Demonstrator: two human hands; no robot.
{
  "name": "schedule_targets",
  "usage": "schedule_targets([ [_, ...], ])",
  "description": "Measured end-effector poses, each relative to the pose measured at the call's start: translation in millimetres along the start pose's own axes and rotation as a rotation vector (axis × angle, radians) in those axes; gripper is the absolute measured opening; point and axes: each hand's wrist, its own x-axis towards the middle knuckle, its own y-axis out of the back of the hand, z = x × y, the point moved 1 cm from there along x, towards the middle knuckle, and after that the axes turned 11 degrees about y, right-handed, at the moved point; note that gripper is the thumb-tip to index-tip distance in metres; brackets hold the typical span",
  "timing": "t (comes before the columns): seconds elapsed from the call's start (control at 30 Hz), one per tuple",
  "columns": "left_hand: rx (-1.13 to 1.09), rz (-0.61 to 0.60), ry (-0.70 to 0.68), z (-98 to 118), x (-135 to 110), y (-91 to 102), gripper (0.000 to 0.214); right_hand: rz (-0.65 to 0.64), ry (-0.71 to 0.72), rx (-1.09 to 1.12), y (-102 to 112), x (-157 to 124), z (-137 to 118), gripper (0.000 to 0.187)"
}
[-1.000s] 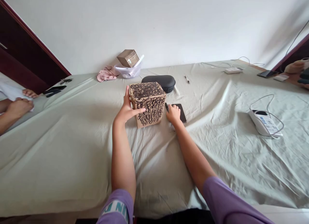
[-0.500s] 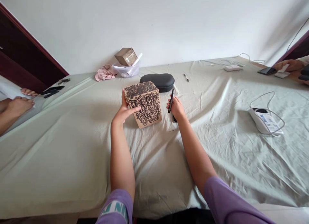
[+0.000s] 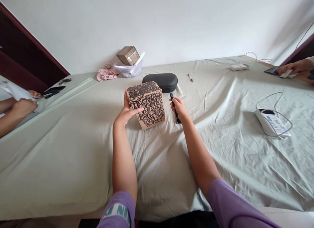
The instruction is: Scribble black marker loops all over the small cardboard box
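At the far left, a nearby person's hands point(image 3: 23, 107) are seen at the edge of the sage-green sheet point(image 3: 73, 162), well apart from the work. A kraft cardboard box point(image 3: 150, 105) is gripped between the spread thumb and fingers of the left hand point(image 3: 126, 112), its top and facing side covered in black scribbles with bare card left along the lower edge, while a slim black marker point(image 3: 171, 95) is held in the narrowly closed right hand point(image 3: 180, 109), just beside the box and near a black hard case point(image 3: 159, 81). Open sheet is left toward the near edge, and a white corded device point(image 3: 271, 123) is seen well apart on the right.
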Motion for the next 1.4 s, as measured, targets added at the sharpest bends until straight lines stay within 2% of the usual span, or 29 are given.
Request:
schedule_targets([
  [0.17,-0.006,0.02,0.014,1.8,-0.1,-1.0,0.148,-0.082,-0.052,-0.246,0.5,-5.8,-5.2,0.015],
  [0.3,-0.023,0.065,0.095,7.5,-2.5,-2.1,0.149,-0.131,-0.072,-0.439,2.0,-7.4,-7.1,0.02],
  [0.33,-0.024,0.075,0.118,9.2,-3.3,-2.2,0.148,-0.148,-0.087,-0.476,2.6,-7.8,-8.6,0.029],
  [0.43,-0.005,0.12,0.176,13.1,-4.2,-2.0,0.143,-0.221,-0.151,-0.564,5.5,-10.5,-17.7,0.074],
  [0.47,0.003,0.142,0.194,13.8,-3.8,-1.6,0.14,-0.258,-0.174,-0.59,6.8,-11.9,-22.3,0.081],
  [0.5,0.009,0.164,0.211,14.0,-3.0,-1.1,0.137,-0.3,-0.202,-0.612,8.2,-13.4,-27.4,0.08],
  [0.57,0.009,0.211,0.24,13.5,-1.0,0.0,0.129,-0.371,-0.253,-0.635,11.3,-16.3,-37.7,0.061],
  [0.63,-0.004,0.242,0.258,12.7,0.9,0.8,0.121,-0.386,-0.27,-0.619,14.4,-18.3,-46.2,0.038],
  [0.7,-0.018,0.259,0.271,12.3,1.6,1.2,0.116,-0.367,-0.241,-0.579,16.3,-19.0,-50.9,0.025],
  [0.8,-0.031,0.264,0.274,13.2,1.0,0.6,0.113,-0.352,-0.241,-0.483,16.4,-19.1,-50.3,0.018],
  [0.97,-0.073,0.271,0.291,15.5,0.1,-2.3,0.111,-0.306,-0.257,-0.218,16.9,-18.0,-43.6,0.019],
  [1.07,-0.096,0.292,0.317,14.3,1.1,-2.4,0.108,-0.336,-0.17,-0.061,19.2,-16.8,-42.7,0.026],
  [1.17,-0.111,0.314,0.349,9.7,3.7,0.6,0.105,-0.335,0.012,0.009,18.5,-15.9,-44.0,0.03],
  [1.3,-0.122,0.327,0.401,1.5,8.3,5.9,0.103,-0.236,0.254,-0.021,6.5,-16.7,-46.7,0.027],
  [1.4,-0.121,0.342,0.428,-2.1,10.1,7.4,0.096,-0.176,0.397,-0.047,-7.2,-20.6,-49.7,0.033],
])
